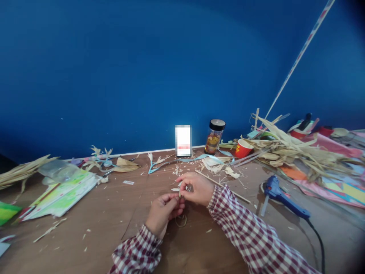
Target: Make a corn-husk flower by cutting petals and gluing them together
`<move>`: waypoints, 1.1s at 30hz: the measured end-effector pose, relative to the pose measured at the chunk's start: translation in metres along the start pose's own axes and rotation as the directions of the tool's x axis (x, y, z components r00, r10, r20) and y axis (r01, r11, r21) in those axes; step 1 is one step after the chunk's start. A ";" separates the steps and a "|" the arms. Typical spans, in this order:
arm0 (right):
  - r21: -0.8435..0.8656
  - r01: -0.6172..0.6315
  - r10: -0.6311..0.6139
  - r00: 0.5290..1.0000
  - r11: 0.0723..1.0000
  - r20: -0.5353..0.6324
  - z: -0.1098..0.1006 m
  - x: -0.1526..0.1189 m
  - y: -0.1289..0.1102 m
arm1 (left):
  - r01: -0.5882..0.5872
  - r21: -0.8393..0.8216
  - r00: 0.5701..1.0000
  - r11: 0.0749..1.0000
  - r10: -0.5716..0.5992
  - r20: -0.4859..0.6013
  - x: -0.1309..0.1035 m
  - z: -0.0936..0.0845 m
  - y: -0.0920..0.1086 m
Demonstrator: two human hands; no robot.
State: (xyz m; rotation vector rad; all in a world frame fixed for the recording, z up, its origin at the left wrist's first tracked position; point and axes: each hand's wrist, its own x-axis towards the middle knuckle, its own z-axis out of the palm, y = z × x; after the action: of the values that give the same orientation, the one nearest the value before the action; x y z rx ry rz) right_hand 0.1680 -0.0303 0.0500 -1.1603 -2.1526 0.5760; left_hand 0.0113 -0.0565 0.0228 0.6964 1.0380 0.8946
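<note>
Near the middle of the brown table (108, 213), my left hand (164, 212) and my right hand (196, 189) meet fingertip to fingertip. Both are closed in a pinch around a small pale husk piece (175, 189), whose pointed tips show between the fingers. A thin greenish loop (181, 221) hangs below my left fingers. The part right between the fingertips is too small and hidden to make out.
A blue glue gun (285, 198) with its cord lies right, beside a thin stick (236, 192). Behind stand a lidded jar (214, 137) and a red paper cup (243, 148). Dried husks (296, 146) heap at the right. A painted sheet (61, 196) lies left; scraps are scattered about.
</note>
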 end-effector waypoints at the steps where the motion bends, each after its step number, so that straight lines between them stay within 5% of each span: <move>1: 0.001 -0.004 0.004 1.000 1.000 0.001 0.000 0.000 0.000 | 0.000 0.005 1.000 1.000 0.000 -0.001 0.000 0.000 0.000; 17: -0.009 -0.034 0.034 0.999 0.999 0.002 0.003 -0.001 0.000 | -0.014 0.043 1.000 0.999 0.015 -0.022 0.004 -0.003 -0.008; 23: 0.159 -0.086 0.091 0.996 0.984 -0.024 -0.002 0.000 -0.004 | -0.030 0.027 0.999 0.999 0.031 -0.036 0.003 -0.002 -0.006; 29: 0.560 -0.196 0.302 0.948 0.805 -0.101 -0.001 -0.001 0.004 | -0.028 -0.054 0.997 0.998 0.024 -0.075 0.004 -0.002 -0.005; 33: 0.715 -0.300 0.398 0.917 0.632 0.033 0.014 -0.004 0.008 | -0.031 -0.074 0.997 0.997 0.025 -0.076 0.005 -0.002 -0.005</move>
State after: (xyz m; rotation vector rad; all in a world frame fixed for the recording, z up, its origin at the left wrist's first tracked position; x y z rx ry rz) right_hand 0.1650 -0.0307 0.0338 -1.1063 -1.3452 1.3312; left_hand 0.0123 -0.0547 0.0158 0.6195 1.0573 0.9854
